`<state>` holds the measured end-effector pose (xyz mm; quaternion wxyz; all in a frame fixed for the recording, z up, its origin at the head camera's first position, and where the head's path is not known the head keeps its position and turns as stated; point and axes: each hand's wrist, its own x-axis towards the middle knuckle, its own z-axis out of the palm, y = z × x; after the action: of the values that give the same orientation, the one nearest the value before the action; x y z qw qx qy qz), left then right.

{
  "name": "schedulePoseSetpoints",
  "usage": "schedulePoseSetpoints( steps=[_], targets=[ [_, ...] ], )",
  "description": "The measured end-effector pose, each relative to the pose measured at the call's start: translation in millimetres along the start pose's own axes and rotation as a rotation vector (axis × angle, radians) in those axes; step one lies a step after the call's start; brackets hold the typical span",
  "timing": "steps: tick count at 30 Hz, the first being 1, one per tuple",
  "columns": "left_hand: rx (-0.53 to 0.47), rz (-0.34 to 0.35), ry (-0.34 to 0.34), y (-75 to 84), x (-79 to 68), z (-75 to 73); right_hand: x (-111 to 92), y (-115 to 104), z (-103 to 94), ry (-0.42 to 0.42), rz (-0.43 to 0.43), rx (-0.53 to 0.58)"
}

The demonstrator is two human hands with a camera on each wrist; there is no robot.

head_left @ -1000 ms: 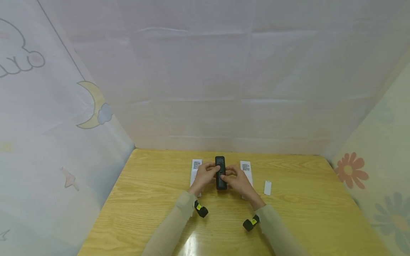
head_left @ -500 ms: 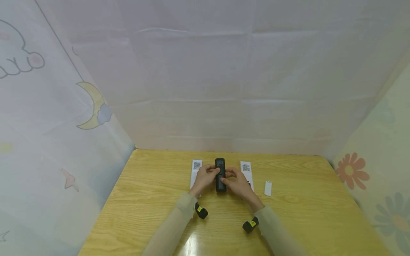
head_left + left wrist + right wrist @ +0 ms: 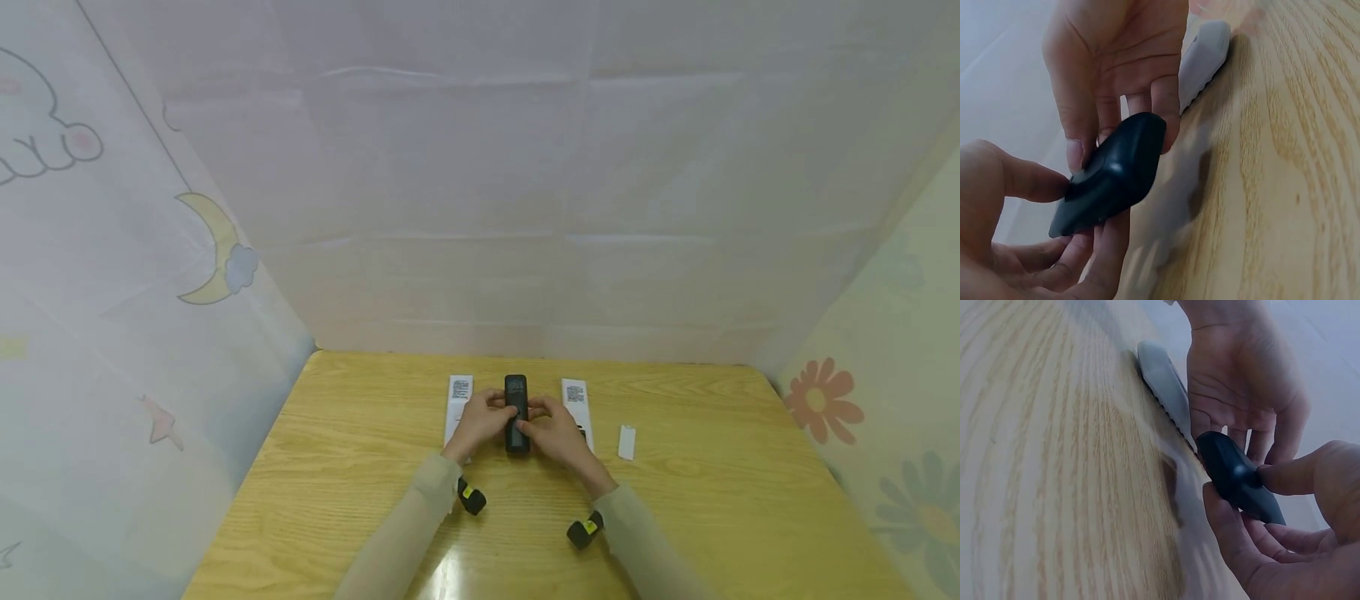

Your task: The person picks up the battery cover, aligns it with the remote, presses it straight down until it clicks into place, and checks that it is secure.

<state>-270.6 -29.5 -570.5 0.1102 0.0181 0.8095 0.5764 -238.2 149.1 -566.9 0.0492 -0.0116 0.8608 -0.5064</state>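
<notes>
A black remote control is held upright in the head view, its labelled back facing up, just above the table. My left hand grips its left edge, thumb lying on the back. From the other side my right hand pinches it, with the thumb on the back and the fingers underneath. Both wrist views show the glossy end of the black remote between the two hands. A white remote lies beside the left hand, and a second white remote beside the right, each partly hidden by a hand.
A small white battery cover lies on the wooden table right of the second white remote. That remote shows a dark opening near the right wrist. Printed cloth walls enclose the table at the back and sides.
The black remote has shifted slightly toward the person, both hands with it. My left thumb has slid lower along its back, close to the right thumb.
</notes>
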Motion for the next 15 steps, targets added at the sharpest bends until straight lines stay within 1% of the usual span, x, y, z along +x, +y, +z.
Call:
schedulePoseSetpoints(
  steps=[3,7,10,15],
  targets=[
    [0.041,0.007,-0.001,2.8,-2.8,1.1,-0.3,0.9,0.5,0.000,-0.007,-0.013],
    [0.079,0.016,-0.001,3.5,-3.4,2.4,-1.6,1.0,2.1,-0.013,-0.010,0.024],
    [0.105,0.015,-0.005,2.6,-2.3,2.5,-1.4,1.6,4.3,-0.014,-0.009,0.032],
    [0.130,0.024,-0.015,2.2,-1.5,2.2,-0.2,0.1,6.1,-0.006,-0.030,-0.027]
  ],
)
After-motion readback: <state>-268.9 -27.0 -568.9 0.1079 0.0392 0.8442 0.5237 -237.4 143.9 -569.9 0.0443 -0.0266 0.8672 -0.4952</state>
